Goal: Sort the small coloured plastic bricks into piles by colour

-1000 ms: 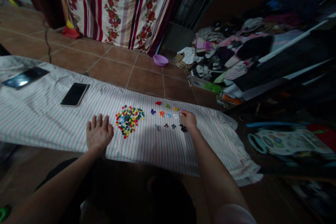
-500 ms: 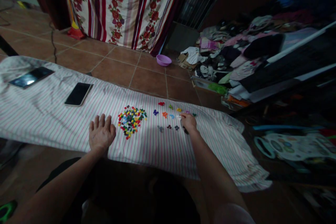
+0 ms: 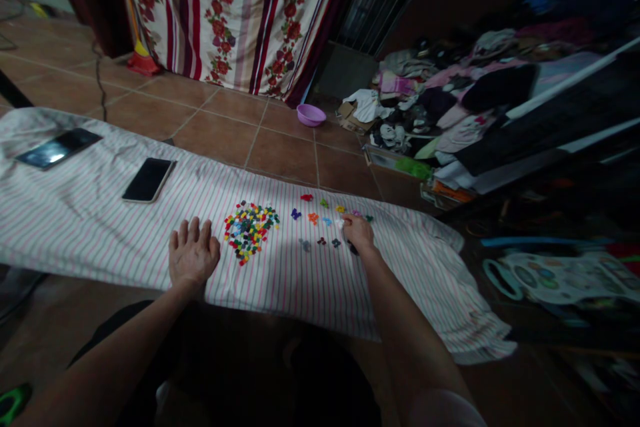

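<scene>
My left hand [image 3: 194,253] lies flat on the striped cloth [image 3: 295,287], its fingers spread. Just right of it is a mixed pile of small coloured pieces [image 3: 247,232]. Farther right, small groups sorted by colour stand in rows, among them red [image 3: 307,197], purple [image 3: 296,214], orange [image 3: 313,218], light blue [image 3: 327,221] and grey pieces [image 3: 305,245]. My right hand [image 3: 359,233] is closed, with its fingertips down at the white pieces [image 3: 340,223]. Whether a piece is between those fingers is too small to tell. The hand partly covers black pieces [image 3: 353,248].
A phone [image 3: 149,179] and a larger dark tablet-like device [image 3: 59,148] lie on the cloth at the left. Beyond the cloth's far edge, a purple basin [image 3: 311,115] sits on the tiled floor. Heaped clothes [image 3: 450,93] fill the right side.
</scene>
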Motion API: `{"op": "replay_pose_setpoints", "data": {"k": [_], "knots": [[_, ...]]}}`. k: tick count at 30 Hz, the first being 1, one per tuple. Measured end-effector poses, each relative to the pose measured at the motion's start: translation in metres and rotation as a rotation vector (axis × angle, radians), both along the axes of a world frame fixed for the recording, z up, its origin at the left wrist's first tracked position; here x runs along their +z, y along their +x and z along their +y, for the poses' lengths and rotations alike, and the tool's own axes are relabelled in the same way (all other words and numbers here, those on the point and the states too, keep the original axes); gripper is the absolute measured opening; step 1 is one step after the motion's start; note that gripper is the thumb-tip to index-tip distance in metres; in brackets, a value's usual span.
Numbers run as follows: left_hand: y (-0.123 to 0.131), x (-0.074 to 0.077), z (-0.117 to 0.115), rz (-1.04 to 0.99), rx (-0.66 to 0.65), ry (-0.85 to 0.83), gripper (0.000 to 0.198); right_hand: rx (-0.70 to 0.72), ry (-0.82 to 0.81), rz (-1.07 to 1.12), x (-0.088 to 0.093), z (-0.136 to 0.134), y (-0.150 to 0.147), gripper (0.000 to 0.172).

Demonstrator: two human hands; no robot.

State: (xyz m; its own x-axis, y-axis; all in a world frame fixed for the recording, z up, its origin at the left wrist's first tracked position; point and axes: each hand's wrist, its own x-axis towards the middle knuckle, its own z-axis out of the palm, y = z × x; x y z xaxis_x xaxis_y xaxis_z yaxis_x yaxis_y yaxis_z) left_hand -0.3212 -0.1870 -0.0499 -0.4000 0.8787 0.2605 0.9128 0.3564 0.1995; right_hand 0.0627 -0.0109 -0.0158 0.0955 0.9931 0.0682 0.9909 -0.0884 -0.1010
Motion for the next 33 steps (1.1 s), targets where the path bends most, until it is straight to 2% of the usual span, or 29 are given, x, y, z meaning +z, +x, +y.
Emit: {"op": "replay_pose_setpoints", "data": {"k": [5,9,18,29,33], "knots": [[0.0002,0.0016,-0.0002,0.01,-0.005,0.004,0.054,0.031,-0.061,-0.001,0.0045,-0.0023,-0.0029,0.043],[0.0002,0.0002,-0.0004,0.006,-0.015,0.031,0.054,0.055,-0.092,-0.004,0.0043,-0.0038,-0.0033,0.037],[0.0003,-0.0015,-0.0003,0.037,-0.009,0.046,0.052,0.057,-0.047,-0.011,-0.0038,-0.0014,0.0001,0.026],[-0.0004,-0.0028,-0.0001,0.03,-0.019,0.049,0.053,0.027,-0.031,0.01,-0.001,-0.0025,-0.003,0.024],[-0.0001,-0.0021,-0.0002,0.027,-0.015,0.049,0.053,0.004,-0.029,0.023,-0.0022,-0.0015,-0.004,0.029]]}}
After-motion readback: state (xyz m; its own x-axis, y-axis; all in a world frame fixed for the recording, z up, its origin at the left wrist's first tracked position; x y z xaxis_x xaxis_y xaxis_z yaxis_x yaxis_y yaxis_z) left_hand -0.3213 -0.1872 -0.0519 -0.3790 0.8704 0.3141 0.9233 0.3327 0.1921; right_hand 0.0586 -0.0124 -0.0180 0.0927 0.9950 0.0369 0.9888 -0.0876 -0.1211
